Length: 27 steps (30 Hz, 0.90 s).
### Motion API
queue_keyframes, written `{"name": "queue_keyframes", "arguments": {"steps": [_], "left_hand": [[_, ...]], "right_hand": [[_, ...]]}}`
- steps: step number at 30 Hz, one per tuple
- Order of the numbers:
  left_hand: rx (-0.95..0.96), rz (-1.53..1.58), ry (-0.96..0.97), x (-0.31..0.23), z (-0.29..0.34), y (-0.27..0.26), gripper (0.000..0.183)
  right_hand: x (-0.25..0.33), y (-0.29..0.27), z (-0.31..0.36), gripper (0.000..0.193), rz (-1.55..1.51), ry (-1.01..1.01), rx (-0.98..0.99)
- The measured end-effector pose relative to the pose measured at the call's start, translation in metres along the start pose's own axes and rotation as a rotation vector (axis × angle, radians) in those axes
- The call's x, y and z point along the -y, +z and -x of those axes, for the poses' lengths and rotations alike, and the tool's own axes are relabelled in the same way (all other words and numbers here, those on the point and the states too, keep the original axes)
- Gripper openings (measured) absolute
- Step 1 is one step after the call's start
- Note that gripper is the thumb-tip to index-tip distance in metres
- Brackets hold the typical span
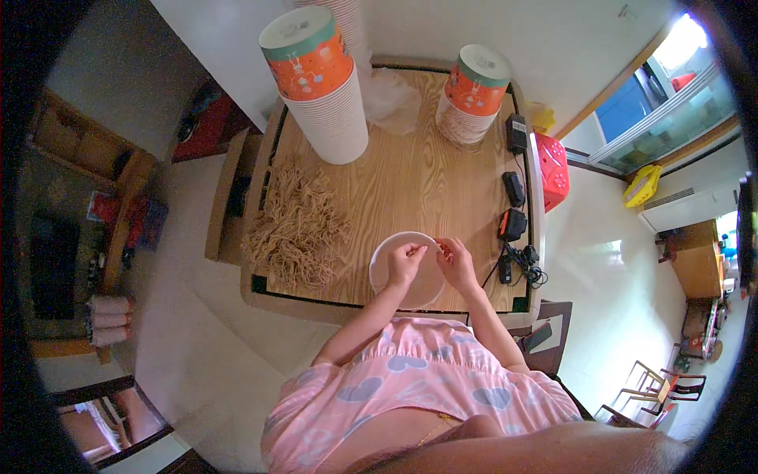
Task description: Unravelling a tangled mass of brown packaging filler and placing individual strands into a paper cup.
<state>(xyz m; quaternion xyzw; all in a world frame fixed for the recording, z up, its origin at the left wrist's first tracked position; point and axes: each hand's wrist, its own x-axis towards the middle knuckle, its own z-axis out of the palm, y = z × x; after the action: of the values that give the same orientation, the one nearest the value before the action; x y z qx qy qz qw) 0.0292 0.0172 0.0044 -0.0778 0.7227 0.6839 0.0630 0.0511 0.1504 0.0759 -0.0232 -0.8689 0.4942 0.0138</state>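
Note:
A white round paper tub (384, 261) sits at the table's near edge, its wide mouth facing up toward me. Over its mouth, my left hand (405, 264) is closed in a pinch near the far rim; whatever lies between its fingertips is too small to make out. On the tub's right side, my right hand (458, 263) has its thumb and fingers closed at the rim. The two sets of fingertips are close together. Left of the tub lies a loose heap of tan twine strands (298, 229).
A tall stack of paper tubs (328, 118) rises at the far left, and a shorter stack (472, 95) stands far right. Clear plastic wrap (391, 101) lies between them. Black adapters (513, 189) and coiled cables (527, 265) line the right edge, beside a red plastic stool (551, 170).

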Motion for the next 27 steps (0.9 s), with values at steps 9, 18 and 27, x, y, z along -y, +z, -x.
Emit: {"name": "queue_keyframes", "arguments": {"steps": [9,18,27], "left_hand": [[-0.011,-0.045,0.003,-0.016,0.003,0.001,0.015],[-0.077,0.037,0.053,0.003,-0.003,0.005,0.015],[-0.078,0.041,0.028,-0.013,0.002,0.006,0.011]], "right_hand": [[-0.002,0.002,0.000,0.027,-0.046,0.020,-0.021],[-0.003,0.003,0.000,0.027,-0.048,0.026,-0.013],[0.003,0.000,-0.001,0.028,-0.049,0.032,-0.018]]}}
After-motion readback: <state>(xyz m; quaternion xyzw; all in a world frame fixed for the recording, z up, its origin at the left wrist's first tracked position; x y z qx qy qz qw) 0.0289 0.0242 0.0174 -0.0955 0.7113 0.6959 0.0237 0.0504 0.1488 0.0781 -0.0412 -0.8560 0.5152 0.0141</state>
